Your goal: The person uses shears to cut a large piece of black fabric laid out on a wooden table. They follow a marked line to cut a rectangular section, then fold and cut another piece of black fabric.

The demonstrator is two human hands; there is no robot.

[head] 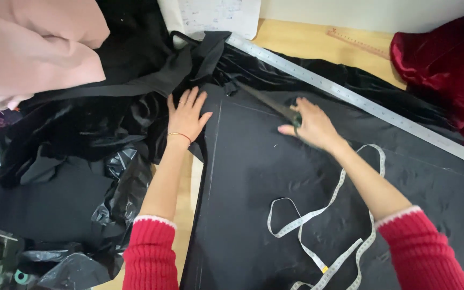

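Black fabric [253, 177] with faint chalk lines lies spread on a wooden table [296, 40]. My right hand [311, 124] grips dark scissors [267, 101], whose blades point up and left along a chalk line near the fabric's top edge. My left hand [187, 115] lies flat with fingers spread on the fabric's left edge, beside the cut. A bracelet sits on that wrist, and both arms wear red knit sleeves.
A white measuring tape [323, 215] loops over the fabric below my right arm. A long metal ruler [361, 102] runs diagonally behind the fabric. Dark red velvet [447, 64] is heaped at right, pink cloth [33, 48] at top left, black plastic [119, 198] at left.
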